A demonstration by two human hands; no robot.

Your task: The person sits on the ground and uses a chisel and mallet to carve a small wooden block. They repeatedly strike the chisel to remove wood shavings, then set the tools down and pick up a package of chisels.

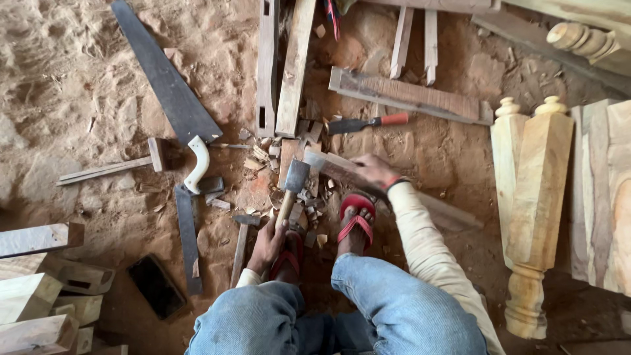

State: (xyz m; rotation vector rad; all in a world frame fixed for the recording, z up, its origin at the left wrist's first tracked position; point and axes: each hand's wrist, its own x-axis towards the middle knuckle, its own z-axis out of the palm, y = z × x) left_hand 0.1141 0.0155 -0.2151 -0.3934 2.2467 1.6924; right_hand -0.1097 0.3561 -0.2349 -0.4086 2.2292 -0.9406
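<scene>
Mid-step in trimming wood on the sandy floor (79,79). Left hand (266,244), fingers clamped on the handle of the hammer (294,181), its head raised just above the chips (263,154). Right hand (373,169), fingers closed on the slat (342,171) (tilted, one end near the hammer head). Chisel (368,122) lying apart, beyond the slat. Next move probably calling for a steady slat and an aimed blow.
</scene>
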